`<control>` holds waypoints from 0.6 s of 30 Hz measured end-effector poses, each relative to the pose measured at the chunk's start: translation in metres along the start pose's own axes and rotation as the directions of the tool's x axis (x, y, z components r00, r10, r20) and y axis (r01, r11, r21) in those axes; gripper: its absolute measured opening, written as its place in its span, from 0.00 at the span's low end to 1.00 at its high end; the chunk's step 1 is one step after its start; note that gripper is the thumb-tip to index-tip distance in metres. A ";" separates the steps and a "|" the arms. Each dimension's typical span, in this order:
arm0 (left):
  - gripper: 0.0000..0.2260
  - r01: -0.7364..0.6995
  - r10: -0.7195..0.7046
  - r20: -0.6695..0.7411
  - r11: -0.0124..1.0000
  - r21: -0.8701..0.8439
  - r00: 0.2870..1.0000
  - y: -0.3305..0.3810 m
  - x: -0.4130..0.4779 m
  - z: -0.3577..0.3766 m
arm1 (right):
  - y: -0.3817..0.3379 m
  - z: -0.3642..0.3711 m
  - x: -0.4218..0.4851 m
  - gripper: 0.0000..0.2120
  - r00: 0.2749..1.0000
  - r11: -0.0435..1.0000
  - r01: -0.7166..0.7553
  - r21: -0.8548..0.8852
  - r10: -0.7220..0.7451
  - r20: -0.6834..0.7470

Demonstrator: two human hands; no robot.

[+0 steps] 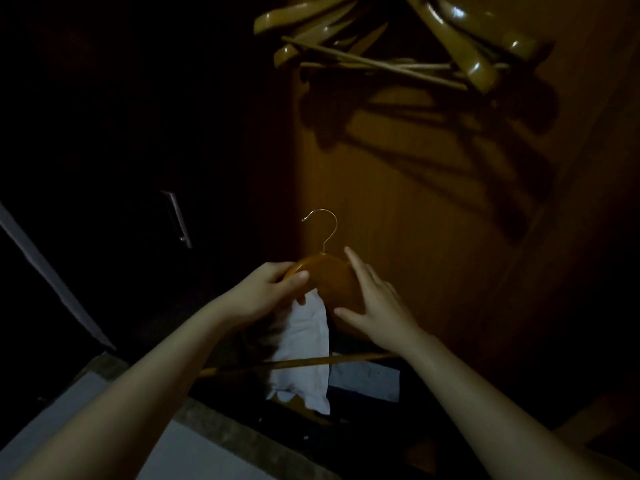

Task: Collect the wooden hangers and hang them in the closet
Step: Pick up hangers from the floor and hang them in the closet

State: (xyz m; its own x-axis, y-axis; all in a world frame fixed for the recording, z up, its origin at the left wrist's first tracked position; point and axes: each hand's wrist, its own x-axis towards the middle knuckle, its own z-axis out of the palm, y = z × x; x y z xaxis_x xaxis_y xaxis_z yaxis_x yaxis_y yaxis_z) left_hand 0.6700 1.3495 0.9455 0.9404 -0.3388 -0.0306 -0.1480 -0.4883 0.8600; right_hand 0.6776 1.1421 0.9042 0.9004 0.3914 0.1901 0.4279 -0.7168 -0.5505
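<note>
A wooden hanger (329,278) with a metal hook pointing up is held in front of me, low in the dim closet. My left hand (273,289) grips its left shoulder, thumb on the front. My right hand (377,303) lies against its right side with straight fingers and the thumb under the wood. The hanger's lower bar (311,363) runs across below my wrists. Several wooden hangers (398,43) hang bunched at the top of the closet, casting shadows on the wooden back wall (398,202).
A white cloth (304,351) hangs below the held hanger. Dark clothes lie on the closet floor. A dark door with a metal handle (178,220) stands at the left. Pale floor (69,420) lies at the bottom left.
</note>
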 end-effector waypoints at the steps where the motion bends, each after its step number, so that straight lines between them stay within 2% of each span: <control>1: 0.10 -0.028 0.028 0.014 0.999 -0.018 1.000 0.010 0.002 -0.005 | -0.004 -0.006 0.002 0.44 0.998 1.000 0.014 -0.013 -0.015 -0.054; 4: 0.13 -0.075 0.077 0.042 0.996 -0.051 0.996 0.040 0.011 -0.022 | -0.014 -0.032 0.011 0.42 0.958 0.987 0.101 -0.121 -0.130 -0.256; 6: 0.12 -0.118 0.119 0.008 0.992 -0.047 0.993 0.058 0.020 -0.034 | -0.022 -0.051 0.018 0.40 0.910 0.964 0.175 -0.199 -0.236 -0.341; 8: 0.12 -0.174 0.178 -0.080 0.983 0.054 0.981 0.077 0.030 -0.046 | -0.031 -0.069 0.029 0.39 0.881 0.945 0.186 -0.267 -0.281 -0.380; 11: 0.21 -0.245 0.308 -0.209 0.928 0.280 0.928 0.101 0.044 -0.066 | -0.042 -0.095 0.046 0.39 0.854 0.933 0.140 -0.333 -0.284 -0.436; 15: 0.31 -0.312 0.525 -0.211 0.733 0.604 0.824 0.119 0.067 -0.092 | -0.056 -0.130 0.067 0.38 0.817 0.921 0.061 -0.385 -0.268 -0.511; 18: 0.31 -0.366 0.658 -0.162 0.587 0.722 0.736 0.131 0.087 -0.112 | -0.070 -0.157 0.085 0.37 0.790 0.920 -0.010 -0.392 -0.233 -0.567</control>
State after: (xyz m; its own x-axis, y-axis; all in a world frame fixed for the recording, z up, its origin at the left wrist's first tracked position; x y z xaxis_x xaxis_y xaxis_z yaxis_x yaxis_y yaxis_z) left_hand 0.7664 1.3461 1.1125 0.6439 -0.4403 0.6258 -0.6523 -0.7433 0.1482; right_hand 0.7367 1.1356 1.0866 0.6564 0.1488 0.7396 0.4156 -0.8895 -0.1899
